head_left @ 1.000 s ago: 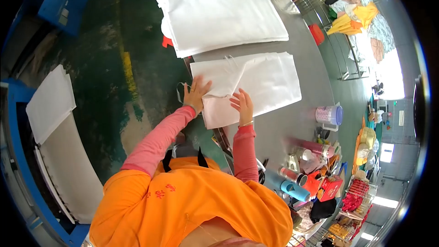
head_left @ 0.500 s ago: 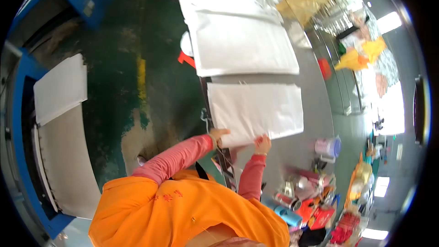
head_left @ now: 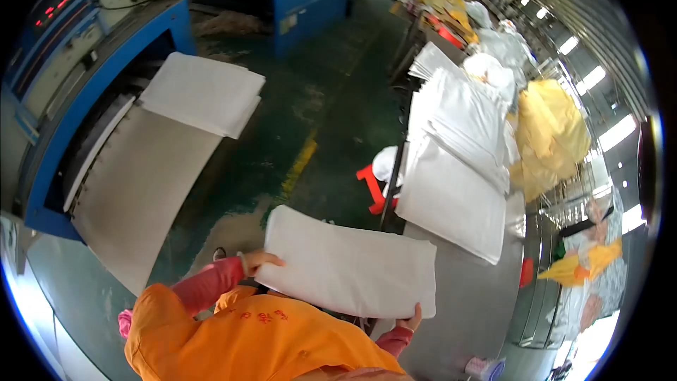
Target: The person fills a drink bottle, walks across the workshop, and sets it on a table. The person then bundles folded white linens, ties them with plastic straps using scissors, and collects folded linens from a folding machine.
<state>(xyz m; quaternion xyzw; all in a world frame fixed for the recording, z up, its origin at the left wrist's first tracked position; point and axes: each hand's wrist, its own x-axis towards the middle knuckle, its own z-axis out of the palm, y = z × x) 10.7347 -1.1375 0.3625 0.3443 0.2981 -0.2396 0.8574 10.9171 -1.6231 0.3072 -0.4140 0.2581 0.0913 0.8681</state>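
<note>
Lower centre of the frame: a flat, rectangular white cloth (head_left: 349, 261), clamped at its left end by the left hand (head_left: 263, 261) and near its lower-right corner by the right hand (head_left: 411, 319). Light, even tension between the 2 grips should limit sagging and creasing.

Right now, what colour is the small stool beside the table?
The stool is red; the head view shows it, partly hidden by white material.
</note>
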